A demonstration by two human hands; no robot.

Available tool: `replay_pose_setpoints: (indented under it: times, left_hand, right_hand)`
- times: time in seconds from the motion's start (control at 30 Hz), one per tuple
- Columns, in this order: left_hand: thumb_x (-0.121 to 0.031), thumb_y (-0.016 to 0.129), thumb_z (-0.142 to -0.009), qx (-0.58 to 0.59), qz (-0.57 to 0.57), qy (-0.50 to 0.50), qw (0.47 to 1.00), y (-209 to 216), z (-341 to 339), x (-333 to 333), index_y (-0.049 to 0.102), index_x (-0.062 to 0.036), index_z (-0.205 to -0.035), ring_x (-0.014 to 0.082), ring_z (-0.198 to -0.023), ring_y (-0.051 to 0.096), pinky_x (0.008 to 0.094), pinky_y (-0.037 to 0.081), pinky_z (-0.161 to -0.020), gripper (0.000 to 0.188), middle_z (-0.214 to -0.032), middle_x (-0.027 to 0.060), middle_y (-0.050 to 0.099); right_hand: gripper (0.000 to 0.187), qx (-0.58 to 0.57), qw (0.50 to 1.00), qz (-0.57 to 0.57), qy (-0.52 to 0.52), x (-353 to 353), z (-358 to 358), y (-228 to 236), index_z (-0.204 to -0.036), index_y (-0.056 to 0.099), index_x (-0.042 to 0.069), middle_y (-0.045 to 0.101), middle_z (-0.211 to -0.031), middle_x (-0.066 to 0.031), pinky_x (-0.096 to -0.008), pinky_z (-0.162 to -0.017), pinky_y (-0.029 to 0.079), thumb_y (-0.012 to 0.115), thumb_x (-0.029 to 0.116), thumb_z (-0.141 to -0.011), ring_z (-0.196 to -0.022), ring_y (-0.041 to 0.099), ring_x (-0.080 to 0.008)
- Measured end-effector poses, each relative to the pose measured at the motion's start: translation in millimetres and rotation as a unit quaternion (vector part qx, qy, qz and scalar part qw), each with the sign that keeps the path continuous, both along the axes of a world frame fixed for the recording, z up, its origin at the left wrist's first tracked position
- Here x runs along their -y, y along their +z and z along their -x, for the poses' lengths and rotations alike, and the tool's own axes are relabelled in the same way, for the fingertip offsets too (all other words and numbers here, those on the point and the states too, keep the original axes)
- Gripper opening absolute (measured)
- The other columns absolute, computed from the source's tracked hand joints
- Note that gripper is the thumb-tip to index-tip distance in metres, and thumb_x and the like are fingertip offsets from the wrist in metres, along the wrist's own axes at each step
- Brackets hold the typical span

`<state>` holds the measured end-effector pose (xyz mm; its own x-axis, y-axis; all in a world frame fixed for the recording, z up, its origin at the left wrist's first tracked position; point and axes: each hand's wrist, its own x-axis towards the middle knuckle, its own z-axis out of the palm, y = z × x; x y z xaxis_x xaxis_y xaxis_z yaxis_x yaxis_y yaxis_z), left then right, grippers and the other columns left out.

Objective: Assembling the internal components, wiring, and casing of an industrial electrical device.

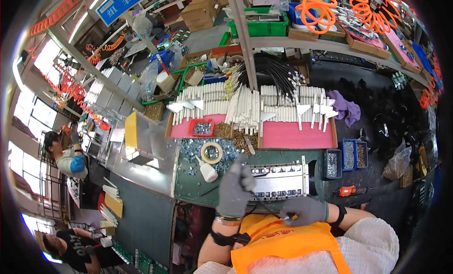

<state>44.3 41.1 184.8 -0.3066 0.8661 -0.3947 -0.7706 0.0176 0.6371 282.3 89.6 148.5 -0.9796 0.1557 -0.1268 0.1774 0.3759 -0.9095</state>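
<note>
Both my hands wear grey gloves. My left hand [236, 186] is raised at the left end of a flat silver metal panel [278, 184], its fingers curled together and slightly blurred; what they hold, if anything, does not show. My right hand [304, 211] is closed at the panel's near edge, just above my orange apron [288, 241]. A thin black cable [267, 207] runs from its fingers toward my left hand. Rows of small black parts line the panel's long edges. Left of my left hand are a white squeeze bottle [207, 172] and a roll of tape [211, 152].
Behind the panel stand boxes of white strips [288, 101] with pink lining [297, 134]. Loose metal pieces [188, 153] and a red tray [202, 127] lie left. Right are blue bins [333, 163] and an orange power screwdriver [353, 191]. Two people [71, 158] work farther left.
</note>
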Motion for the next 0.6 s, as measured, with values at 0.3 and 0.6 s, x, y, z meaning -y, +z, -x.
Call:
replay_pose_setpoints:
  times: [0.3,0.6]
  left_hand:
    - [-0.031,0.047,-0.103,-0.149,0.023,-0.066,0.986,50,-21,95,0.061,-0.0002,-0.103,0.0034,-0.051,0.032,0.0211,0.024,-0.046,0.034,-0.063,-0.0059,0.039]
    - [-0.027,0.047,-0.101,-0.389,0.112,-0.082,0.911,41,-7,177,0.059,0.0036,-0.097,0.0037,-0.050,0.031,0.0217,0.022,-0.048,0.033,-0.057,-0.0040,0.040]
  right_hand:
    - [0.034,-0.240,0.931,0.242,-0.128,-21,64,40,-0.128,0.057,0.000,0.057,-0.091,-0.0019,-0.0277,-0.068,0.047,0.053,0.016,-0.098,-0.073,0.050,-0.0116]
    - [0.033,-0.201,0.879,0.344,-0.261,3,142,88,-0.092,0.066,-0.002,0.050,-0.064,0.0007,-0.0214,-0.055,0.040,0.059,0.030,-0.095,-0.060,0.047,-0.0063]
